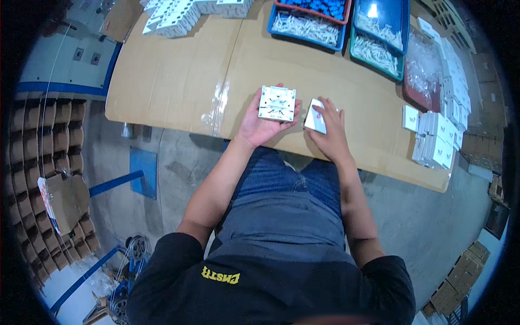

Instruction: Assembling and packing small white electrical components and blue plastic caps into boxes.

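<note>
The left hand (264, 123) cups the square base (277, 103) on curled fingers while the right hand (330, 131) pinches the cover (315, 116) just beside it — keep the base level, I judge, above the worktop (173, 81).

Cardboard-covered table (179, 81) — white box stacks (441, 138), blue bins (306, 27) (white parts inside), a plastic-bag tray (422, 76).
</note>
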Tool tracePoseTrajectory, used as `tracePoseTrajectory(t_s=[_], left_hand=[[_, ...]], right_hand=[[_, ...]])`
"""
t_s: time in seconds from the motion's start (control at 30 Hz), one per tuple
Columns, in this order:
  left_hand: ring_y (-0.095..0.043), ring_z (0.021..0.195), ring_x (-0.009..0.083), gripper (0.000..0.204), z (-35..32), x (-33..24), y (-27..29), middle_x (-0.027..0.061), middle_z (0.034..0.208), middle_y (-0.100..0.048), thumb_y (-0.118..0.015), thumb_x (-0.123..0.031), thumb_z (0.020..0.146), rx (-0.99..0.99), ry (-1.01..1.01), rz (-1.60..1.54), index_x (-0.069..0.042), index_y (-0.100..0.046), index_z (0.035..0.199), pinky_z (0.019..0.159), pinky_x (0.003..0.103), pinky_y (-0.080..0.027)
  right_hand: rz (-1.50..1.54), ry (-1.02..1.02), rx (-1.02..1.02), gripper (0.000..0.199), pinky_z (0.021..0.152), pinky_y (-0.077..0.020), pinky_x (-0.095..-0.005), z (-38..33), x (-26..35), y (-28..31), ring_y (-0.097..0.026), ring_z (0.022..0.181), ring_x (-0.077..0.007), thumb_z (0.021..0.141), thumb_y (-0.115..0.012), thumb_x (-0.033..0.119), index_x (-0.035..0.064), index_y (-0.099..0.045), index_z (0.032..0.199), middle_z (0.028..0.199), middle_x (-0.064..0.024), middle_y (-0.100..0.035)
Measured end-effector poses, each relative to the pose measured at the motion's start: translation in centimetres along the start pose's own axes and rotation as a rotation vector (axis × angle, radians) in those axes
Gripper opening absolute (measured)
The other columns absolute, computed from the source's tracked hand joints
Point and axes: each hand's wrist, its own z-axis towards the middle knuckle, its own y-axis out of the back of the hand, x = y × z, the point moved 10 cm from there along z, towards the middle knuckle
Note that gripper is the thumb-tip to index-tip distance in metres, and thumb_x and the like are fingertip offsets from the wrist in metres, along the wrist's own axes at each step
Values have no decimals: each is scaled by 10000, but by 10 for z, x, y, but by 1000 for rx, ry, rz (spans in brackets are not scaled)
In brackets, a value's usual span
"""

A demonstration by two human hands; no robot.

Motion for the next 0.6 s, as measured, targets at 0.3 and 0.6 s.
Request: tracePoseTrajectory(t_s=[0.3,0.6], left_hand=[[-538,1279,440,595,27,3,19,250,1481,-481,-387,-583,1032,38,164,-85,-221,-453,1499,1024,583,-464],[-483,1335,444,584,24,1,17,223,1518,-453,-378,-571,1038,4,220,-177,-220,-471,1495,1050,585,-430]], right_hand=[[-1,-54,92,551,1190,-204,-626,19,5,15,-333,1481,-360,835,-775,274,129,-599,1337,1552,-167,-419],[56,184,-240,309,980,-493,-447,219,-4,108,-624,1145,-371,890,-702,206,88,-673,1174,1201,-162,-676]])
